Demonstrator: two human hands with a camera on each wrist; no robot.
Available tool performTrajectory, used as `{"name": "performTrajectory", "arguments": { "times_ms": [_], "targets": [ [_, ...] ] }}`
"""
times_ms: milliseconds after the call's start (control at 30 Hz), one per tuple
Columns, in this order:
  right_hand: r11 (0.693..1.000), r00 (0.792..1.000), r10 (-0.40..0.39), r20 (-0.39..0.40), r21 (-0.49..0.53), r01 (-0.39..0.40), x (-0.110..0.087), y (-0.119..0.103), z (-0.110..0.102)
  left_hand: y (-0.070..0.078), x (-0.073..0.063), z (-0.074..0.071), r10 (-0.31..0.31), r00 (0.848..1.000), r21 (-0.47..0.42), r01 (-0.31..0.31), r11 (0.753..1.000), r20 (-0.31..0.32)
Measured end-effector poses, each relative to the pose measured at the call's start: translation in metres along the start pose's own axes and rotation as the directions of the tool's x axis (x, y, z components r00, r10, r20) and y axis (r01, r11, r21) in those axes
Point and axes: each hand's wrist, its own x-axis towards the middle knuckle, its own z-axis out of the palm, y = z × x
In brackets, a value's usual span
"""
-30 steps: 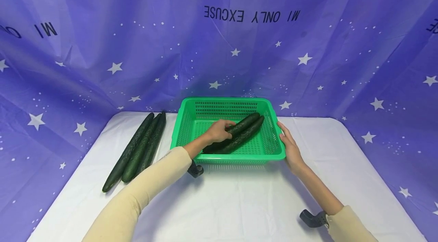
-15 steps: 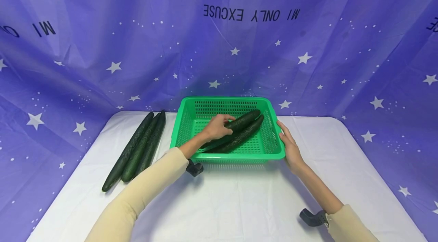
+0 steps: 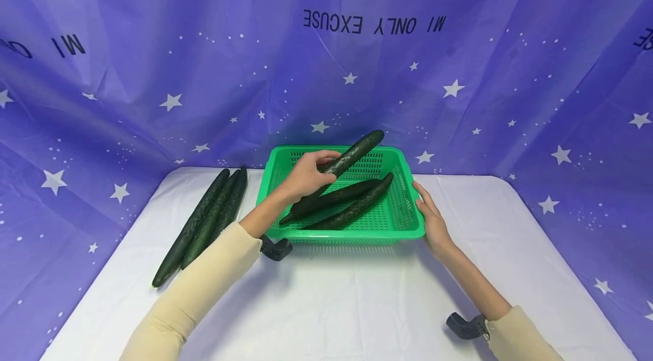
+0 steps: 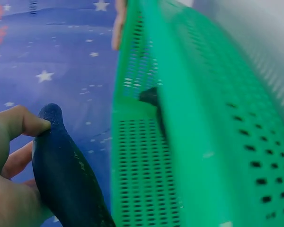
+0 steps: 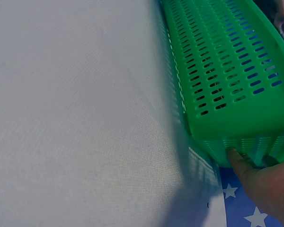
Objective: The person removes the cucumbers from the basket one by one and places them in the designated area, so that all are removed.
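Green in the head view, the perforated basket [image 3: 344, 234] holds two cucumbers [image 3: 357, 209]; above them the left hand [image 3: 305, 177] grips a tilted cucumber [image 3: 355, 152]. Three other cucumbers [image 3: 211, 219] lie left of the basket. The left wrist view shows fingers around the gripped one. In the right wrist view, the right hand [image 5: 270, 189] touches the basket's end wall, fingers extended.

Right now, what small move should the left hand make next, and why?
Probably lift the gripped cucumber well clear of the green basket: the left hand holds it at a slant, its far end high while its near end dips toward two other cucumbers inside.
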Motion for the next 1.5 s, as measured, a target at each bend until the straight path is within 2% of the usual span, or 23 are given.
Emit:
{"name": "performTrajectory", "arguments": {
  "times_ms": [267,500,667,867,1000,1100,1267,1500],
  "targets": [
    [1.0,1.0,0.01,-0.008,-0.009,-0.01,-0.001,-0.001,0.0,0.015,-0.022,-0.034,-0.001,0.995,-0.006,0.001,1.0,-0.102],
    [1.0,1.0,0.014,-0.009,-0.007,-0.014,-0.001,0.0,0.001,0.006,-0.046,-0.07,-0.072,0.982,0.001,0.073,0.997,-0.175],
    [1.0,1.0,0.005,-0.004,-0.004,-0.005,-0.002,0.001,0.001,-0.012,-0.065,-0.096,-0.118,0.965,0.003,0.122,0.993,-0.232],
    [1.0,1.0,0.008,-0.004,-0.011,-0.008,-0.002,0.0,0.002,-0.037,-0.094,-0.126,-0.176,0.949,-0.001,0.183,0.983,-0.263],
    [1.0,1.0,0.007,-0.004,-0.007,-0.007,-0.001,-0.001,0.002,-0.054,-0.111,-0.144,-0.22,0.93,0.007,0.232,0.973,-0.296],
    [1.0,1.0,0.003,-0.002,-0.013,-0.003,-0.001,0.0,0.001,-0.069,-0.121,-0.157,-0.257,0.914,0.009,0.273,0.962,-0.314],
    [1.0,1.0,0.003,0.003,-0.022,-0.003,-0.001,0.0,0.0,-0.092,-0.136,-0.177,-0.293,0.899,0.009,0.313,0.95,-0.325],
    [1.0,1.0,0.002,0.004,-0.01,-0.002,0.0,0.001,0.0,-0.121,-0.154,-0.197,-0.335,0.876,0.023,0.366,0.93,-0.348]
  ]
}}
